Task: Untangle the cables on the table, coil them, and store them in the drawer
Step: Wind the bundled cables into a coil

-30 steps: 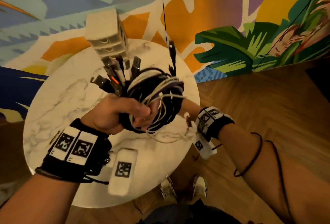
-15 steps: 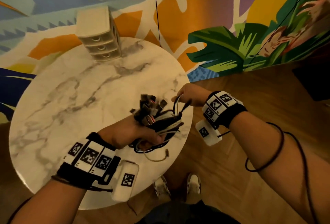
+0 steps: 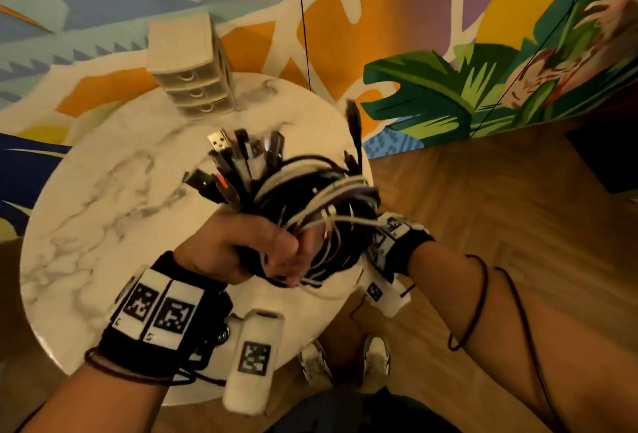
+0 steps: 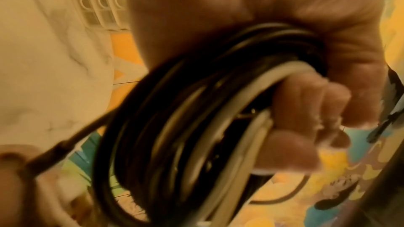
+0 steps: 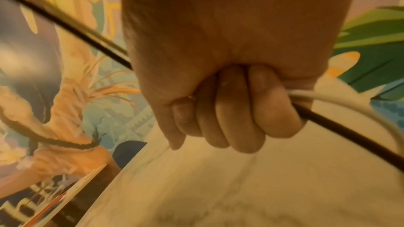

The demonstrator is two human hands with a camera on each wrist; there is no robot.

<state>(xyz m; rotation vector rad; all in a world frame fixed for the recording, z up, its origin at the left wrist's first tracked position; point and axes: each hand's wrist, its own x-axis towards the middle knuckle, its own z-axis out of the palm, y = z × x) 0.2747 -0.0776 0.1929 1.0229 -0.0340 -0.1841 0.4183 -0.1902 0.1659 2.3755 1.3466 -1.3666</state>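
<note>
My left hand grips a thick coil of black and white cables, held up over the marble table. Several USB plugs fan out of the top of the coil, and one black plug sticks up on the right. In the left wrist view my fingers curl round the coil. My right hand is a fist holding a white cable and a black cable. In the head view the coil hides it; only its wrist band shows. The small beige drawer unit stands at the table's far edge, drawers closed.
A thin black cord hangs down in front of the painted wall behind the table. Wooden floor lies to the right, and my shoes stand by the table's near edge.
Half a second ago the coil was low near the table's right edge with my right hand above it. The coil is now lifted close to the camera, with the right hand behind it.
</note>
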